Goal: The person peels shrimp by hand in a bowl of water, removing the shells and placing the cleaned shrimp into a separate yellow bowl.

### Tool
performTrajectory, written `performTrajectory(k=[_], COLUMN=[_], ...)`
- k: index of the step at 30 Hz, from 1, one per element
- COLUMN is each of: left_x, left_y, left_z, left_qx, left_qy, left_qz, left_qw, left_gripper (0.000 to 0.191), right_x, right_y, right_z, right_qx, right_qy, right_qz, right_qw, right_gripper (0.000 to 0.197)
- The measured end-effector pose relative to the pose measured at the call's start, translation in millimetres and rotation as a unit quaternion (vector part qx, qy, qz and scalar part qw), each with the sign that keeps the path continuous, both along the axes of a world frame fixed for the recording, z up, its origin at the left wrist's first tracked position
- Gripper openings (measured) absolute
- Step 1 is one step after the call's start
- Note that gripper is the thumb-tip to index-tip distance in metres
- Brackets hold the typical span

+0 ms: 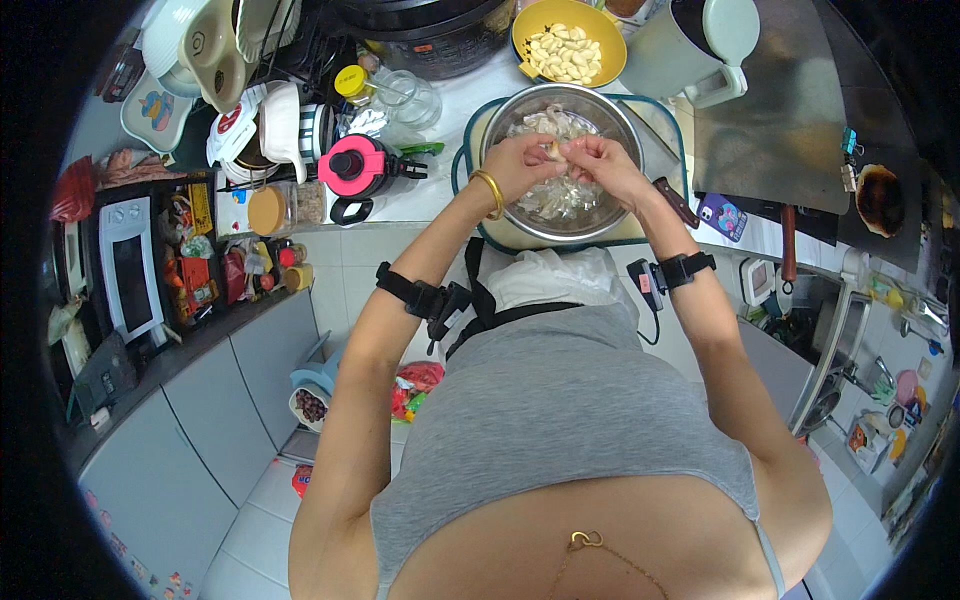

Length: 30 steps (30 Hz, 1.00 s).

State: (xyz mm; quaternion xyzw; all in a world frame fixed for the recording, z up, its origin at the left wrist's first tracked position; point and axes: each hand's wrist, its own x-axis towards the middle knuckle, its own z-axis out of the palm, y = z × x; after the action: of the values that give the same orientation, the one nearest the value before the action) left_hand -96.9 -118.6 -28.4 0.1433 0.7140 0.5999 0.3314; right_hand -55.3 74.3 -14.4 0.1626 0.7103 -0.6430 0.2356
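Note:
My left hand (523, 166) and my right hand (602, 163) meet over a stainless steel bowl (516, 215). Pinched between the fingertips of both is a small pale garlic clove (556, 151), partly covered by the fingers. Thin, whitish garlic skins (559, 199) lie in the bowl below. Under the bowl is a cutting board (666, 139) with a dark green rim. A knife (675, 202) rests at the board's right side, its brown handle close to my right wrist. Beyond the bowl, a yellow bowl (615, 56) holds many peeled garlic cloves (564, 54).
Left of the board stand a pink-lidded bottle (356, 166), a glass jar (414, 101) and a green-handled tool (422, 148). A dark cooker (435, 45) and a light grey pitcher (664, 60) are at the back. On the right lie a phone (722, 217) and a metal sheet (765, 142).

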Motion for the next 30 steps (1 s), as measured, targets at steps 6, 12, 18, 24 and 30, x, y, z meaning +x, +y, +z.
performTrajectory(k=[6, 12, 18, 24, 30], left_x=[-1.4, 0.6, 1.0, 3.4, -3.4], left_y=[-0.5, -2.6, -4.0, -0.8, 0.8], left_z=[2.9, 12.5, 18.0, 21.3, 24.9], left_qx=[0.099, 0.108, 0.086, 0.086, 0.159], left_qy=[-0.029, 0.018, 0.049, 0.075, 0.046], left_qz=[0.066, 0.101, 0.088, 0.132, 0.127], left_qw=[0.992, 0.989, 0.991, 0.985, 0.978], left_gripper=[0.033, 0.024, 0.019, 0.016, 0.02], right_x=[-1.2, -3.3, -3.5, -3.2, 1.9], right_y=[-13.4, -7.4, -6.6, -22.0, -31.3], right_z=[11.0, 19.4, 28.1, 25.8, 26.3], right_qx=[-0.11, 0.06, 0.135, 0.175, 0.097], right_qy=[0.076, 0.152, 0.182, 0.196, 0.204], right_qz=[-0.063, -0.009, 0.05, 0.012, -0.101], right_qw=[0.989, 0.986, 0.973, 0.965, 0.969], right_gripper=[0.022, 0.02, 0.022, 0.022, 0.013])
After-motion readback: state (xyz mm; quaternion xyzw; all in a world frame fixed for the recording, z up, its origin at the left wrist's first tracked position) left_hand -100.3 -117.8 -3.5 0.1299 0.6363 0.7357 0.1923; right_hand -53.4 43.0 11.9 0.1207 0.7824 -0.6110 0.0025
